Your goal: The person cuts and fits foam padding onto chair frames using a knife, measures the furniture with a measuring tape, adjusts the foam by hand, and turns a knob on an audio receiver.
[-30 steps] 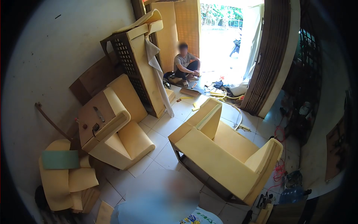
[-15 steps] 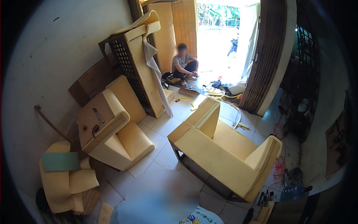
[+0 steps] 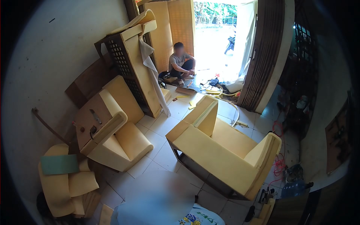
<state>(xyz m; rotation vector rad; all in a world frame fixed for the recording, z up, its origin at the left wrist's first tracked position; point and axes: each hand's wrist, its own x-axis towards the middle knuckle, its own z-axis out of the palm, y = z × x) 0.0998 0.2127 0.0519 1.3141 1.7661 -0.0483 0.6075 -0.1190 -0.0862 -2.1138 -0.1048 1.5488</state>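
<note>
Neither my left hand nor my right hand shows anywhere in the head view. At the bottom edge is a light blue printed shirt (image 3: pixel 206 215), with a blurred patch covering what lies beside it. The nearest large piece is a sofa (image 3: pixel 213 161) covered in bare yellow foam, its dark frame showing underneath. To the left, a foam-covered armchair (image 3: pixel 133 144) lies tilted. On its brown side panel rest a knife (image 3: pixel 96 116) and a small dark tool (image 3: pixel 93 130).
Foam pieces (image 3: pixel 56 187) and a green sheet (image 3: pixel 60 164) are stacked at lower left. A tall foam-padded frame (image 3: pixel 137 71) stands behind the armchair. Another person (image 3: pixel 180 65) sits by the bright doorway. Pink hose (image 3: pixel 278 165) and tools (image 3: pixel 266 195) lie at right.
The whole view has shifted slightly, so the furniture appears a little further left. A small dark thing now shows beside the blurred patch. The seated person stays in place.
</note>
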